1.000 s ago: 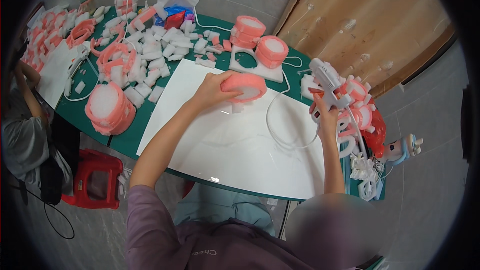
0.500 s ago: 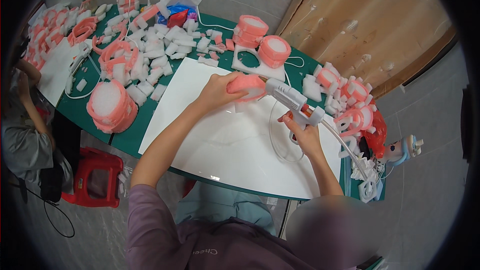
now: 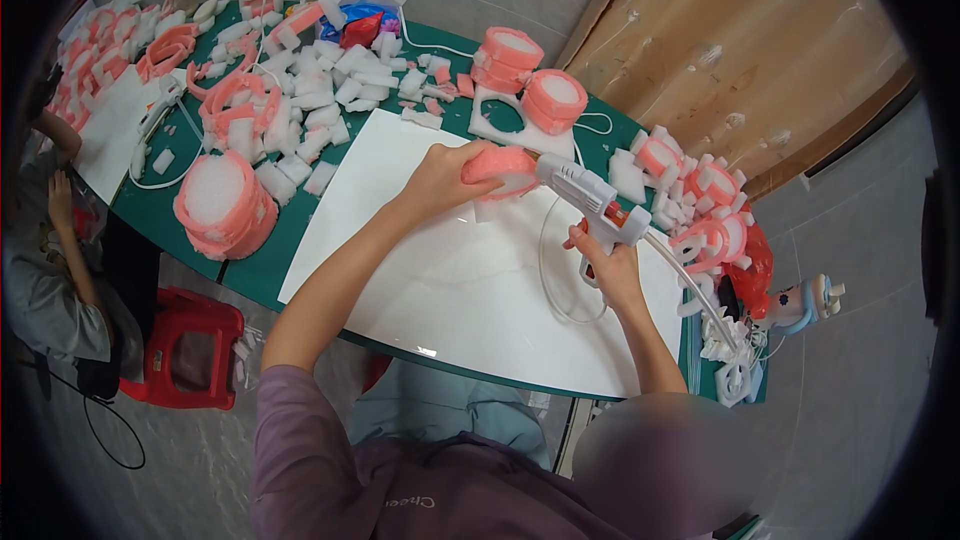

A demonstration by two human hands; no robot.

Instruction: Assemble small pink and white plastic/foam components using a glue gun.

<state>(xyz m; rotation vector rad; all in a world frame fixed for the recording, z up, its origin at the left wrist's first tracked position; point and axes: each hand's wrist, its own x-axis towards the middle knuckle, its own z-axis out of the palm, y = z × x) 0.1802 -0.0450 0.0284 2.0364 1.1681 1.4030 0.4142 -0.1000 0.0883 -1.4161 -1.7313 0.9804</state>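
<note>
Now the right hand point(image 3: 612, 265) had swung the white glue gun point(image 3: 590, 202) (fingers wrapped tight) against the pink foam ring point(image 3: 498, 166). Left hand point(image 3: 440, 178) fingers gripped that ring above the table point(image 3: 440, 280), ready for gluing.

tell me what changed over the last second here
The right hand carried the white glue gun leftward from the table's right edge until its nozzle met the pink foam piece. The left hand kept holding that piece in place.
</note>
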